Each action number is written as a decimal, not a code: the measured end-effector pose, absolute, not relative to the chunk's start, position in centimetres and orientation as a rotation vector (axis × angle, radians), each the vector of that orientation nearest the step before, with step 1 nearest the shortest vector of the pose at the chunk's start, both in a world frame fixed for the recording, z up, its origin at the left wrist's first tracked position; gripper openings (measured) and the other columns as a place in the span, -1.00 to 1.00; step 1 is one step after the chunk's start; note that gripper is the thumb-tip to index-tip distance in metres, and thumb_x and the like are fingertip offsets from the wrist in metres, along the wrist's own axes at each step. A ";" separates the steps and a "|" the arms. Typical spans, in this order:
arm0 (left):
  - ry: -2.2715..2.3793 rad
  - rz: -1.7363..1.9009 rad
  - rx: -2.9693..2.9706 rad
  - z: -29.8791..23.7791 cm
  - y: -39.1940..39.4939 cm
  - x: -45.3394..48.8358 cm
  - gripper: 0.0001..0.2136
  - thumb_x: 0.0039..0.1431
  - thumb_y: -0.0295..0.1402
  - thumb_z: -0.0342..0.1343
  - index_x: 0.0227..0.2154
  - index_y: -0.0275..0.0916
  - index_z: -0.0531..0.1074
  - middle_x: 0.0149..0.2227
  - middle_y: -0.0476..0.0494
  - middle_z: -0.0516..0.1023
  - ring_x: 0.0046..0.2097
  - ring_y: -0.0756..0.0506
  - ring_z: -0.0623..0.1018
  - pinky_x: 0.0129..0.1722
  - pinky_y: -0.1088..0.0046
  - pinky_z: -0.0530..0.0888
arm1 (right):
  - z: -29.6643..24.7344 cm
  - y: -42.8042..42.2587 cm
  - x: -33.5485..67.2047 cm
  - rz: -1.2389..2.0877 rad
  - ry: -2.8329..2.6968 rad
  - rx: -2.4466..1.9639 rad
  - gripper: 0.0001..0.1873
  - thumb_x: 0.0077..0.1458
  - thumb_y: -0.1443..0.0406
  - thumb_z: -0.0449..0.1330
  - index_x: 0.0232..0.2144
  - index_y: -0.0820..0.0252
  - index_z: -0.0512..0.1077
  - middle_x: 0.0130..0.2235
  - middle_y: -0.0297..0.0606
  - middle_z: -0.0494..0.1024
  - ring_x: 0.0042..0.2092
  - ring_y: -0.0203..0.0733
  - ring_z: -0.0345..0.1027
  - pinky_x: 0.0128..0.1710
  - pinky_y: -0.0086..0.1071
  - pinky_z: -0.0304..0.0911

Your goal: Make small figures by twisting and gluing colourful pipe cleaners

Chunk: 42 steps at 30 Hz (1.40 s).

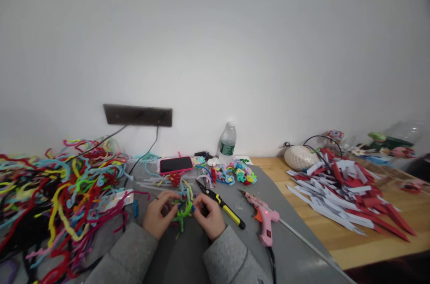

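Close in front of me, a small tangle of green pipe cleaners (pixel 182 213) sits between my two hands above the grey mat. My left hand (pixel 160 216) has thumb and forefinger curled in on its left side, gripping it. On the other side, my right hand (pixel 209 217) is closed with its fingertips pinched at the edge of the green piece. A bit of blue shows at the right fingertips, too small to make out. Light blue and yellow pipe cleaners (pixel 187 189) lie just behind. Beside my right hand rest black-and-yellow pliers (pixel 224 208).
A pink glue gun (pixel 267 221) with a lit red light and a glue stick lies at right. Loose pipe cleaners (pixel 72 185) pile up at left. Behind are a phone (pixel 176 165), a water bottle (pixel 228 140) and pipe-cleaner flowers (pixel 242 172). Folded red-and-white paper strips (pixel 349 194) cover wood.
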<state>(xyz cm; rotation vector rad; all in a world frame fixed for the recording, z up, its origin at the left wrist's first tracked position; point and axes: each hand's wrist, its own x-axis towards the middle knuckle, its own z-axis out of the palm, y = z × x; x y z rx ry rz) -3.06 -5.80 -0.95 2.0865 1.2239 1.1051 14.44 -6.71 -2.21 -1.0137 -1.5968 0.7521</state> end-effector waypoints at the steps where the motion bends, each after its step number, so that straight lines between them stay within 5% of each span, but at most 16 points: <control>1: 1.248 1.130 2.057 -0.8 -5.8 -2.9 -0.88 0.03 -0.38 0.00 -0.37 -0.26 0.39 -0.36 -0.12 0.46 -0.51 0.03 0.41 -0.58 0.57 0.31 | -2.2 -6.7 14.4 0.746 -1.603 -1.015 -0.92 -0.17 0.44 0.06 -0.60 0.18 0.26 -0.63 -0.45 0.19 -0.58 -0.36 0.04 -0.60 -0.49 0.01; 9: 1.221 1.139 1.924 -0.8 -5.9 -2.2 -0.90 -0.02 -0.35 0.05 -0.50 -0.28 0.40 -0.56 0.00 0.39 -0.54 0.01 0.34 -0.56 0.56 0.26 | -2.1 -6.8 14.3 0.711 -1.619 -1.019 -0.93 -0.17 0.42 0.07 -0.60 0.18 0.28 -0.61 -0.43 0.25 -0.57 -0.35 0.09 -0.59 -0.49 0.05; 42: 0.983 1.041 1.460 -1.6 -5.7 -1.3 -0.79 -0.07 -0.25 0.13 -0.49 -0.34 0.42 -0.58 0.00 0.38 -0.51 0.01 0.36 -0.52 0.56 0.28 | -1.9 -7.2 14.2 0.695 -1.718 -0.971 -0.90 -0.18 0.46 0.06 -0.58 0.18 0.29 -0.60 -0.42 0.25 -0.57 -0.35 0.11 -0.58 -0.48 0.06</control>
